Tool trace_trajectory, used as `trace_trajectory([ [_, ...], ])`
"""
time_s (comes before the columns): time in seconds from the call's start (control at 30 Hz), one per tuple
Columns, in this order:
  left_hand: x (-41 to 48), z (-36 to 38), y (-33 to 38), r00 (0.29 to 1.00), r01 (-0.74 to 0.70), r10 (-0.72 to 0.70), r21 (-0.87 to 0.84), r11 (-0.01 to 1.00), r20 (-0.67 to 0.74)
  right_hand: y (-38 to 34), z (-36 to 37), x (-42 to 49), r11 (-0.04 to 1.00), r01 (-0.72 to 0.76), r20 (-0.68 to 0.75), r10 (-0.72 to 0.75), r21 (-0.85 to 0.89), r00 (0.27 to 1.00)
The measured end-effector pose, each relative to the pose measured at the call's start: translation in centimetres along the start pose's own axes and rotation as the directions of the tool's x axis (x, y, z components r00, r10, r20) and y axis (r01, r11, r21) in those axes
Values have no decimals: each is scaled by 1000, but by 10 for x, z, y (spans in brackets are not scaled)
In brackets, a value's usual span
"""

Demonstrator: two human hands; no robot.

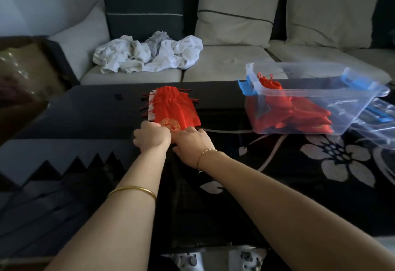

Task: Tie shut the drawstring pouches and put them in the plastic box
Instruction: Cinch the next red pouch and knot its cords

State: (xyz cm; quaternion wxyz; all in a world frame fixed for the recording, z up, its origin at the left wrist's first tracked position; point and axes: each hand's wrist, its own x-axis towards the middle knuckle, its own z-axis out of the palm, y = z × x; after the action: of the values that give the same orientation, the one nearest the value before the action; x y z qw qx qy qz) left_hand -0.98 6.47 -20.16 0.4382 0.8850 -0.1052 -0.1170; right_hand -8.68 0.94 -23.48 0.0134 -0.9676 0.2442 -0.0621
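Two bare hands meet at the near edge of a stack of red pouches (174, 108) on a glossy black table (85, 110). The satin-like pouches lie flat and fanned one over another, with their long axis running away from the person. Their gathered mouths and thin red cords are at the far end, and a gold embroidered roundel marks the top pouch's near end. The left hand (151, 137) is curled into a fist at the near-left corner, its fingertips out of sight; whether they pinch fabric cannot be told. The right hand (192, 142) lies knuckles-up beside it, fingertips hidden at the pouch's edge. To the right, a clear plastic box (346, 110) with blue latches holds a heap of red pouches (299, 117). Its lid (380, 129), cut off by the frame, lies alongside.
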Motion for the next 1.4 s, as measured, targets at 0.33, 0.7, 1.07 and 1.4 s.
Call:
trace_trajectory([
  [0.33,-23,18,-6,941,-307,237,316,898,243,35,-34,-80,941,-67,220,-8,333,975],
  [0.7,-63,33,7,790,-494,359,170,853,497,71,-56,-123,781,-269,264,139,563,955],
  [1.07,-88,11,35,583,-597,608,-223,771,539,131,-71,-136,433,-375,184,420,820,889],
  [1.4,-95,11,42,591,-612,638,-242,753,493,139,-77,-149,224,-352,235,422,909,875],
])
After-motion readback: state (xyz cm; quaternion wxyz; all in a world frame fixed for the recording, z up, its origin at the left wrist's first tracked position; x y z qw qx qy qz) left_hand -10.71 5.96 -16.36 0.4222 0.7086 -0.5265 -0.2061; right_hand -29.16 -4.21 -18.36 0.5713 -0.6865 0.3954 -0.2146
